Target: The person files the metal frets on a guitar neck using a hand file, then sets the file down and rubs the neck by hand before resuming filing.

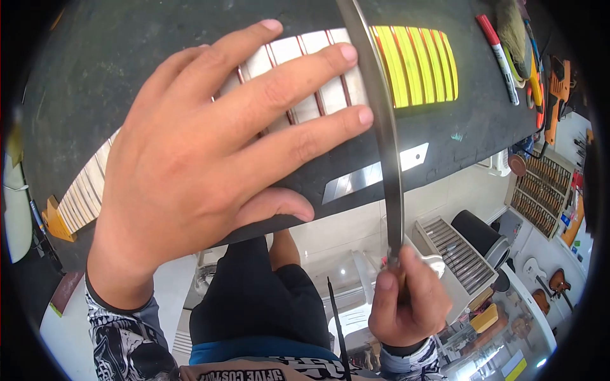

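A guitar neck (82, 190) lies fretboard up on a dark bench, with metal frets showing between strips of masking tape. Whitish tape covers the middle and left part, and yellow tape (416, 66) covers the right end. My left hand (197, 140) rests flat on the neck, fingers spread, hiding part of the frets. In my right hand (413, 298), near the bench's front edge, is the end of a long metal file (389, 140). The file lies across the neck where the white and yellow tape meet, just beside my left fingertips.
A flat metal plate (413, 157) lies along the edge of the dark bench (438, 130). A red-capped marker (499, 57) and other tools lie at right. An orange-yellow block (57, 219) sits by the neck's left end. Below are a tool rack (457, 251) and hanging guitars (559, 282).
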Demonstrator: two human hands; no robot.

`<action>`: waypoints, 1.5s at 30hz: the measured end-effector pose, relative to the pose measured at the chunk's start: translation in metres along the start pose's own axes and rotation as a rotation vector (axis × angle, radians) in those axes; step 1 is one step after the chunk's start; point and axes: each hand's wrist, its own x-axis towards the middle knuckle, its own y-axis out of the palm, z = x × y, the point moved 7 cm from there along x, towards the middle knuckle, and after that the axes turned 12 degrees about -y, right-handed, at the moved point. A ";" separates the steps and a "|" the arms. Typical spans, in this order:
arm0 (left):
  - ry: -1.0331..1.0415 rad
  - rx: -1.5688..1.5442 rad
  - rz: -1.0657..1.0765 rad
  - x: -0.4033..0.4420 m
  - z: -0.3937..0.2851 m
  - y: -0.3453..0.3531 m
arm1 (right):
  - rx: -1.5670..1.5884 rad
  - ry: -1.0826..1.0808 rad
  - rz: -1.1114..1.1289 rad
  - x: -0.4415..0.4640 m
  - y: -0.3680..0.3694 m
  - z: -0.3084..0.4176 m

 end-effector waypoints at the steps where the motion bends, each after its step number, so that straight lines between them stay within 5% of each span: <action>1: -0.041 -0.027 0.054 0.002 -0.001 -0.002 | -0.021 0.023 0.043 -0.014 -0.003 0.000; 8: -0.096 -0.046 0.156 0.002 0.001 -0.002 | -0.071 0.015 0.188 -0.139 -0.025 0.008; 14: 0.087 0.052 -0.093 -0.008 0.007 0.008 | -0.076 -0.006 0.120 -0.035 -0.014 0.004; 18: -0.045 -0.009 0.087 -0.001 0.003 -0.001 | -0.046 0.014 0.075 0.012 -0.003 0.006; 26: -0.063 -0.009 0.132 0.000 0.003 0.000 | -0.114 0.032 0.188 -0.138 -0.029 0.008; 36: -0.120 -0.036 0.195 0.001 0.003 -0.002 | -0.096 -0.005 0.112 -0.010 -0.005 0.008; 45: -0.057 -0.007 0.120 0.001 0.003 -0.002 | -0.114 0.054 0.216 -0.134 -0.030 0.014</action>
